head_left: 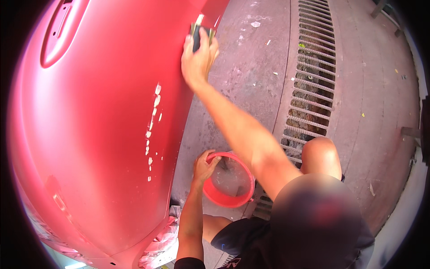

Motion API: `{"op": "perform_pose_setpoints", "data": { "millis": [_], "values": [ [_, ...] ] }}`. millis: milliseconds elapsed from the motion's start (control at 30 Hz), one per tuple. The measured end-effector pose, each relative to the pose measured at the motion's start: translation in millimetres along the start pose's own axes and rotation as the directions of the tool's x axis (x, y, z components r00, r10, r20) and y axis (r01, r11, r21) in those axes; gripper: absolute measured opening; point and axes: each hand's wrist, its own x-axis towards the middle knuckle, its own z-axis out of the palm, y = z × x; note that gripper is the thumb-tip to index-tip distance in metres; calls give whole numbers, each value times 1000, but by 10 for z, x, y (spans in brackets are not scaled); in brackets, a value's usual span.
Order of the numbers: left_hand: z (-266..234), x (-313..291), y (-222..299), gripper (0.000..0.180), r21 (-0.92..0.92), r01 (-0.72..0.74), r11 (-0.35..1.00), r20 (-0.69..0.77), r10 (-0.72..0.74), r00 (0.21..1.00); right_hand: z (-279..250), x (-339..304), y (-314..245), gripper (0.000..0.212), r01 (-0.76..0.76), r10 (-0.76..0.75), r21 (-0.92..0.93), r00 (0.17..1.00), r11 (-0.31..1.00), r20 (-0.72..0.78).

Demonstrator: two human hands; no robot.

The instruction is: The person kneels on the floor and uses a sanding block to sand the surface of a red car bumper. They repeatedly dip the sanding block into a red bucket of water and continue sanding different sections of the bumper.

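Observation:
A large red car body panel point(112, 116) curves down the left side, with a broken line of whitish patches point(156, 101) on it. My right hand point(198, 63) reaches far forward and presses a dark block with thin olive edges, which looks like a sanding block point(196, 40), against the panel's right edge. A pale patch shows just beyond the block. Lower down, my left hand point(205, 166) grips the rim of a red bucket point(220, 195), fingers over its upper left edge. Cloudy liquid point(230, 179) appears to be inside the bucket.
A ribbed metal drain grate point(313, 71) runs along the grey concrete floor point(251, 85), right of my right arm. Printed paper masking point(163, 240) covers the panel's lower end. Small scraps lie scattered on the floor. My bent knee point(321, 154) stands beside the grate.

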Motion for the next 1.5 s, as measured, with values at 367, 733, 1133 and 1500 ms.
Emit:
{"op": "perform_pose_setpoints", "data": {
  "millis": [367,733,1133,1500],
  "values": [
    [-3,32,-35,55,27,-9,1000,16,9,1000,86,113,54,50,71,-75,-78,996,994,-49],
    [-33,12,60,52,60,-17,998,12,17,1000,19,-195,165,53,87,-89,-102,996,991,-16],
    [-28,-58,-9,52,62,-34,997,4,34,999,-90,-342,122,52,99,-87,-114,991,989,101],
    [-43,-41,11,54,70,-39,997,5,38,999,-8,30,121,54,112,-106,-91,992,990,64]
  ]
}}
